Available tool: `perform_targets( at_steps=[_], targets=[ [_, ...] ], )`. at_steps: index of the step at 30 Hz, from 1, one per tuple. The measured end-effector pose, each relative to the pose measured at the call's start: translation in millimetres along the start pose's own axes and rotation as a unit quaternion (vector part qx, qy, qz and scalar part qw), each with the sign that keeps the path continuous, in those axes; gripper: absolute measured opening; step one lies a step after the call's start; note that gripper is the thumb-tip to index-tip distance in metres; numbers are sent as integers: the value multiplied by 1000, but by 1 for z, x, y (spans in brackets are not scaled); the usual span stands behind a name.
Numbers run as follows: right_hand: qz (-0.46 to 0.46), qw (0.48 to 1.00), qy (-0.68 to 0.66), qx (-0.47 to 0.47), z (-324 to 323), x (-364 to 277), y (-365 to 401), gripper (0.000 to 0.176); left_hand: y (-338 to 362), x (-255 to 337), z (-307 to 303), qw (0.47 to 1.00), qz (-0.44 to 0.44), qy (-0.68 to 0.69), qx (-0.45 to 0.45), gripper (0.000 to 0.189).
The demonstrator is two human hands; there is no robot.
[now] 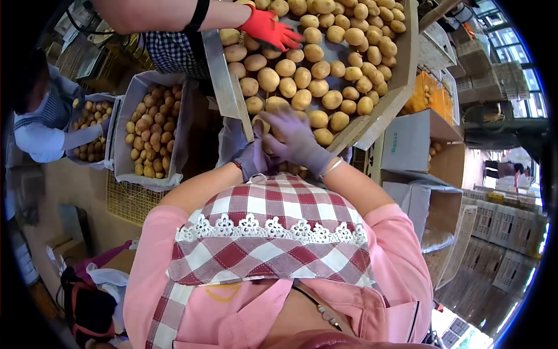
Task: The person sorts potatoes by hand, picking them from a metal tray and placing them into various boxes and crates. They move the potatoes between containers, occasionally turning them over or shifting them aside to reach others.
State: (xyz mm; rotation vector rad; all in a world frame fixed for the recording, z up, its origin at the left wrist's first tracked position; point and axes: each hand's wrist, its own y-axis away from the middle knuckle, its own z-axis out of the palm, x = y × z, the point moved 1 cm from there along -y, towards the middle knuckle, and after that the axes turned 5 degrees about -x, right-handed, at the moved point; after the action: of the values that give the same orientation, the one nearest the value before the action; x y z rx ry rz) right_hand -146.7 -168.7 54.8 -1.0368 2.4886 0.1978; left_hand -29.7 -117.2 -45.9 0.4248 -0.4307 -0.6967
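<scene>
Right at the near edge of the tray (226, 75), the potatoes (317, 87) lie loose in one crowded layer, and both gloved hands sit on the ones closest to the body. The right hand (296, 139) lies with its fingers spread flat over a couple of potatoes, not clenched. The left hand (253, 158) is tucked partly under it at the tray's near-left corner, with one potato (260, 124) just above its fingers. I honestly can't tell whether it's gripping that one or only touching it.

What I'd worry about:
- The hands overlap, so one could knock a potato out from under the other and send it off the tray's near edge, down between tray and apron.
- Across the tray, another person's red-gloved hand (268, 29) is in the same pile. A push from that side could roll potatoes toward the near corner.
- That metal rim looks hard, so a potato dragged over it could get scuffed.

Left of the tray, a lined box (131, 93) is already heaped with potatoes, so anything tossed in carelessly could bounce out.
</scene>
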Motion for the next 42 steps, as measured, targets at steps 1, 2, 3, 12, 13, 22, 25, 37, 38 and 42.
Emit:
perform_targets(
  at_steps=[1,2,3,12,13,22,25,37,38,42],
  targets=[
    [-53,998,-18,11,-9,-15,-13,50,-36,-15,-55,996,31,-41,-76,73],
    [-17,998,15,53,-9,-17,-25,45,-24,-9,-32,999,18,-44,6,68],
    [25,997,69,38,-3,-11,-38,42,-13,-1,-9,995,4,-45,85,64],
    [51,981,-177,67,-75,81,12,51,-5,3,14,991,35,67,113,68],
    [84,964,-158,196,-84,111,4,50,-6,3,13,982,51,87,160,66],
    [169,979,99,57,-1,71,-50,53,4,10,29,993,18,11,119,77],
    [-36,991,115,60,5,14,-38,46,0,12,9,939,141,-311,40,81],
    [307,935,158,-78,-140,162,4,25,16,16,-6,687,55,-719,89,42],
    [286,939,164,-97,-135,161,2,25,11,10,-18,928,39,-369,29,50],
    [301,910,227,-173,-113,160,-23,34,18,12,21,997,-2,71,35,78]
  ],
)
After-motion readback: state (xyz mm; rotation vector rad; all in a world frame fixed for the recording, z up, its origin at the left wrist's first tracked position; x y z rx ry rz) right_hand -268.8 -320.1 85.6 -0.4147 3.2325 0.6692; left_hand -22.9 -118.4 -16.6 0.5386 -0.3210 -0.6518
